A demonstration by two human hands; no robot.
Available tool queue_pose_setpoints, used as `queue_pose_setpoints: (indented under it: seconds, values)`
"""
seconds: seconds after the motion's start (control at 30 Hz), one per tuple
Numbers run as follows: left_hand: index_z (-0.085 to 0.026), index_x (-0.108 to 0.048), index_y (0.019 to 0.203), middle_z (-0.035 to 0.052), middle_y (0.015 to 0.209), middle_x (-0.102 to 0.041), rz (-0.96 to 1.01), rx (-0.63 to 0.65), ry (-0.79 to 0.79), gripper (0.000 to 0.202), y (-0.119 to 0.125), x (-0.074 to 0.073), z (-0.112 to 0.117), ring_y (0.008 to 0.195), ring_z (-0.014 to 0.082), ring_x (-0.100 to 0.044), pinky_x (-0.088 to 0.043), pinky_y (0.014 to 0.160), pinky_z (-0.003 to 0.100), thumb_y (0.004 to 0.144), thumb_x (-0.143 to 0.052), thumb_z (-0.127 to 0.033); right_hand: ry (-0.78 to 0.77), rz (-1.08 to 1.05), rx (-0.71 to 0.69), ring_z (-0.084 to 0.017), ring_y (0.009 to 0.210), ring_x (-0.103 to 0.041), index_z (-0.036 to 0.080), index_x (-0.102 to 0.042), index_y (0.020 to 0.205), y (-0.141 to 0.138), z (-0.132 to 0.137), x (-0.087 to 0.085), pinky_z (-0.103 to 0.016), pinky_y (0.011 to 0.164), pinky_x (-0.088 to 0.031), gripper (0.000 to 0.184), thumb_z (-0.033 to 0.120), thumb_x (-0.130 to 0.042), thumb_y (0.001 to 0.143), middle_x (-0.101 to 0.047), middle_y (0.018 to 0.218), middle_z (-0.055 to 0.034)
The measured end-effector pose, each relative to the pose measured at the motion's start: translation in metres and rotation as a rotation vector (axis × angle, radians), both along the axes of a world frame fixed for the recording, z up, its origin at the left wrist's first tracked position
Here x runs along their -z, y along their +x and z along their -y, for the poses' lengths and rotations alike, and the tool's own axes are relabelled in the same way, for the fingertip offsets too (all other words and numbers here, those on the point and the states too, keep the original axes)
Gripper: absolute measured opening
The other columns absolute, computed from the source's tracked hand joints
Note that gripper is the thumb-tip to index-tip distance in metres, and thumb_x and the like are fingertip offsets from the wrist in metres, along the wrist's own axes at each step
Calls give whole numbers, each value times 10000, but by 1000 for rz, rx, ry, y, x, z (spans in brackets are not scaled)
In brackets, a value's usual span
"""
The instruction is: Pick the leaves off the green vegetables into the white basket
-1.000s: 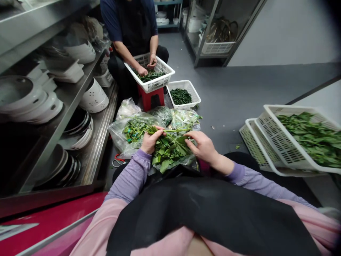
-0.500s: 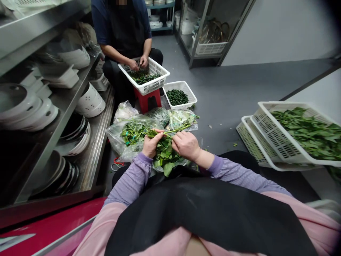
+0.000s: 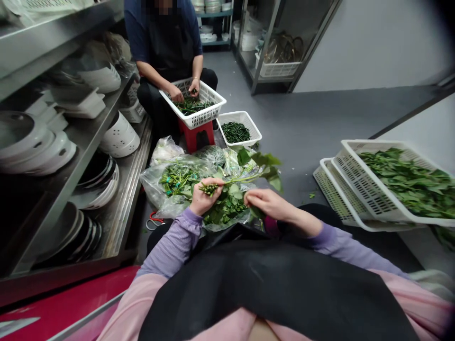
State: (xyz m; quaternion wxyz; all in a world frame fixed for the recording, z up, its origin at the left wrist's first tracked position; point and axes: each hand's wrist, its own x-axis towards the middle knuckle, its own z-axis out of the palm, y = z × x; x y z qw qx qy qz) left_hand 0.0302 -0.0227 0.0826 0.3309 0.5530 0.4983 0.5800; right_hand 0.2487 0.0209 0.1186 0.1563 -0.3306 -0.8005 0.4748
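My left hand [image 3: 206, 195] is closed around a bunch of leafy green stems [image 3: 245, 178]. Their cut ends poke out by the thumb, and the leaves spread away to the right. To the right of it, my right hand [image 3: 267, 204] has its fingers pinched together, with a bit of dark green leaf [image 3: 256, 212] showing under them. Loose leafy greens [image 3: 224, 209] lie on plastic just beneath both hands. Left of them, an open clear plastic bag [image 3: 153, 184] holds more bundled green stems [image 3: 177, 178].
On the right stand stacked white baskets [image 3: 369, 182], the top one full of leaves [image 3: 408, 182]. Opposite, a person [image 3: 163, 42] works over a white basket [image 3: 204, 116] on a red stool [image 3: 195, 137]. Green peppers fill another basket [image 3: 254, 124]. Red-handled scissors [image 3: 155, 220] lie left, near dish shelves [image 3: 117, 208].
My right hand has moved right and slightly down, away from the left hand. The bunch in my left hand has turned, so its cut ends now show and its leaves reach out right.
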Motion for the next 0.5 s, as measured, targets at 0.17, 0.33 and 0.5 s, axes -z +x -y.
queue_pose_setpoints:
  seconds: [0.17, 0.33, 0.5]
  values:
    - [-179, -704, 781, 73, 797, -691, -84, 60, -25, 147, -1, -2, 1, 741, 180, -619, -474, 751, 309, 693, -685, -295, 695, 241, -113, -177, 773, -534, 185, -643, 901, 7, -16, -44, -310, 695, -367, 254, 289, -412, 891, -622, 831, -93]
    - [-180, -708, 764, 69, 775, -689, -92, 86, -57, 144, 2, -3, 1, 725, 179, -615, -469, 738, 307, 679, -698, -296, 1039, 455, -483, -153, 710, -470, 173, -611, 717, -20, -61, -38, -305, 661, -294, 242, 198, -434, 879, -557, 743, -62]
    - [-155, -690, 761, 61, 739, -671, -17, 95, -99, 189, 0, -1, -1, 660, 149, -592, -460, 657, 276, 677, -704, -324, 1096, 406, -578, -162, 754, -448, 167, -604, 796, -17, -70, -23, -304, 679, -300, 213, 229, -419, 880, -556, 846, -79]
